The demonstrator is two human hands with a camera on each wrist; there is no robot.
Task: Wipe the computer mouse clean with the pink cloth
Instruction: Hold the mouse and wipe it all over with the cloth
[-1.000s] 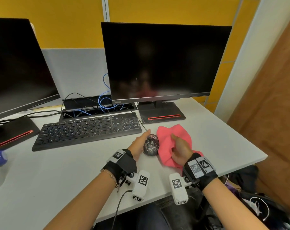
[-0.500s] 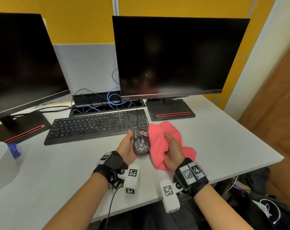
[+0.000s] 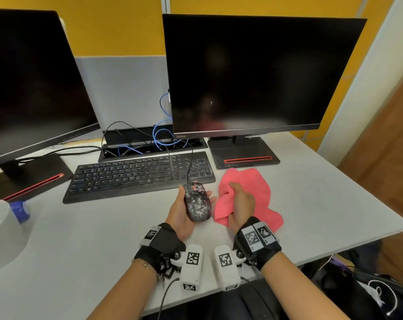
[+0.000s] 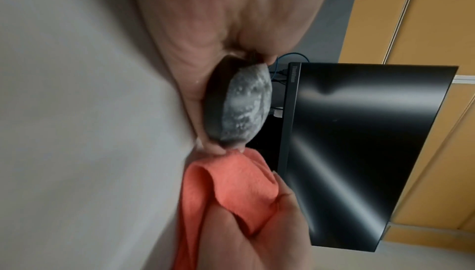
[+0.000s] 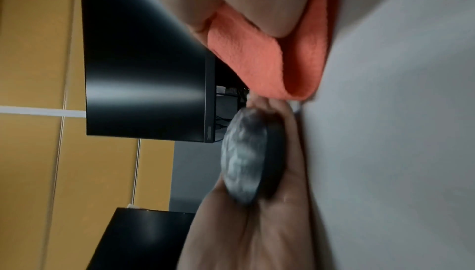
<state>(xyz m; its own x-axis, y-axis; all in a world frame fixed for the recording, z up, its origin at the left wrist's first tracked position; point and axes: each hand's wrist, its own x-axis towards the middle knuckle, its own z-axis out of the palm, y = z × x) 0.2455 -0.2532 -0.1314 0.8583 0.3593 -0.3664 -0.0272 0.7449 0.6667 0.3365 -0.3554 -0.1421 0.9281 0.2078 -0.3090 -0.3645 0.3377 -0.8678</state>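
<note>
Two hands at work — left hand [image 3: 184, 215] cradles the speckled computer mouse [image 3: 197, 202] just off the table [image 3: 311, 204], fingers curled beneath; right hand [image 3: 240, 204] bunches the pink cloth [image 3: 255, 181] beside it. Best to wipe along the shell, cord slack — keyboard [image 3: 138, 176] sits close ahead, open room rightward.

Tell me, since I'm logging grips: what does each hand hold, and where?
Left hand cradles the mouse by its sides and underside, in the palm. Right hand grips a bunched fold of the cloth.
</note>
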